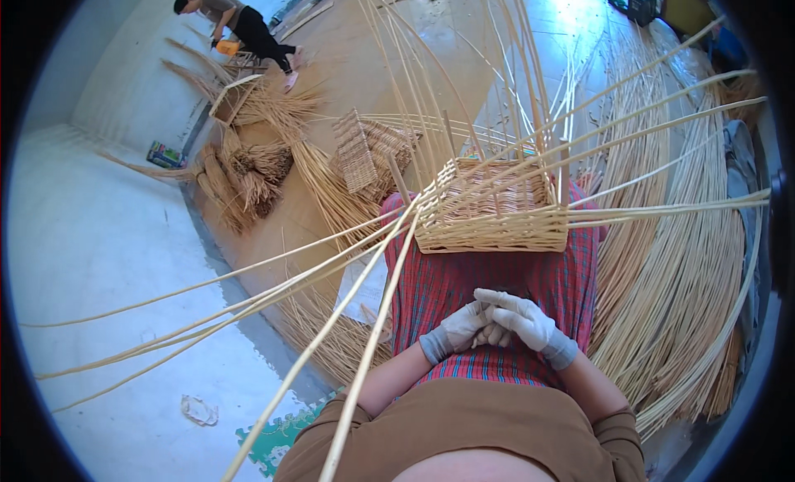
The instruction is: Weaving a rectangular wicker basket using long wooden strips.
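Observation:
Both my hands wear white gloves with grey cuffs and meet over my lap, below the basket. My left hand (464, 325) has its fingers bent and partly hidden among those of the other. Over it lies my right hand (527, 321), fingers folded across and interlaced with the left ones; no object shows between them. Just beyond, an unfinished wicker basket (493, 231) rests on my knees, on a red striped cloth (489, 283). Long pale rods stick out from its rim and corners to every side. Upright wooden pegs (564, 174) stand at its corners.
A long heap of loose rods (662, 258) covers the floor at right. Finished wicker pieces (364, 155) and bundled rods (248, 175) lie ahead left. Another person (240, 26) bends over at far left. Long rods (273, 300) cross the space left of me toward the wall.

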Tool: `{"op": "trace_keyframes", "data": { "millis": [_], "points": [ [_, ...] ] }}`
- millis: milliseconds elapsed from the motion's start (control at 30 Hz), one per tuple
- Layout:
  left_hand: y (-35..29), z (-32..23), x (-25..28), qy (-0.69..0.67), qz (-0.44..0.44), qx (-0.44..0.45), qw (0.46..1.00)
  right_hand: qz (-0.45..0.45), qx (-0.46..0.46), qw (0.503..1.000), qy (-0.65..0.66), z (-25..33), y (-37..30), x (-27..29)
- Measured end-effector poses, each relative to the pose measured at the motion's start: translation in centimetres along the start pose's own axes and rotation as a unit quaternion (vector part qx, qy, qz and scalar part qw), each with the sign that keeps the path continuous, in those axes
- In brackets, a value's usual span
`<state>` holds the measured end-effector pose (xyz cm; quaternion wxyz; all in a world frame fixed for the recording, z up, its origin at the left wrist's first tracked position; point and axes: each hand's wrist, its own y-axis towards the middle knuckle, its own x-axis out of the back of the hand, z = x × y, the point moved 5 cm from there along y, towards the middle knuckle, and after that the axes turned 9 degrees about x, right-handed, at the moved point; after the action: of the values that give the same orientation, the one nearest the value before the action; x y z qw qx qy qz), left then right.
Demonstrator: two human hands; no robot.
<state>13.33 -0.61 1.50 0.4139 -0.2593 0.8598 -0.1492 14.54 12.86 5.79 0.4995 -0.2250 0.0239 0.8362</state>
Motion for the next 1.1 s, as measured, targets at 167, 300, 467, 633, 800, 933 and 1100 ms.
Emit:
{"op": "trace_keyframes", "data": {
  "millis": [167,300,467,633,800,933,1100],
  "points": [
    [-1.3,-1.0,2.4,0.069,-0.142,0.04,0.987,-0.063,0.09,0.919,-0.378,2.2,0.4,0.4],
    [-5.5,-5.5,6.0,0.048,-0.197,-0.007,0.979,-0.065,-0.048,0.854,-0.514,5.7,-0.8,3.6],
    [-11.3,-15.7,14.3,0.012,-0.398,-0.242,0.885,-0.281,0.204,0.694,-0.63,16.7,-0.9,7.4],
    [-9.3,-25.0,15.2,0.151,-0.298,-0.357,0.872,-0.298,0.339,0.534,-0.715,20.7,8.2,3.6],
    [-6.4,-28.2,14.1,0.299,-0.303,-0.397,0.813,-0.234,0.124,0.577,-0.773,23.1,13.9,5.4],
    [-6.5,-27.4,15.5,0.221,-0.339,-0.359,0.841,-0.214,0.193,0.55,-0.784,29.4,8.9,11.0],
    [-7.2,-28.0,14.8,0.27,-0.369,-0.379,0.805,-0.114,-0.001,0.683,-0.721,25.4,3.8,16.3]
  ]
}}
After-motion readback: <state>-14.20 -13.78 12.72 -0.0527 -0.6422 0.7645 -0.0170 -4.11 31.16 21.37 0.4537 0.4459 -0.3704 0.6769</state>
